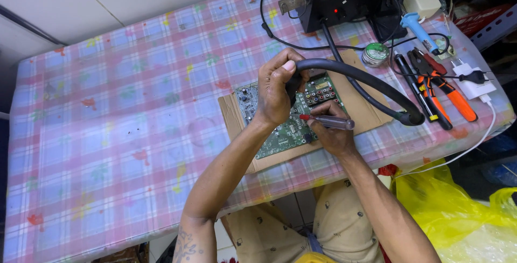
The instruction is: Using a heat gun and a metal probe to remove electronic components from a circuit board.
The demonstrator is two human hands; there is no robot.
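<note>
While our left hand [276, 88] is gripping the stiff black hose handle [344, 72], our right hand [331, 134] is pinching a light clear-handled screwdriver [328, 121]. Under both hands, we're judging the green circuit board [280, 134] rigid but fragile, best held by its edges.

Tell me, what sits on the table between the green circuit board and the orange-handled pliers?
In the head view, brown cardboard lies under the circuit board and stretches toward the pliers. The thick black hose crosses above it.
</note>
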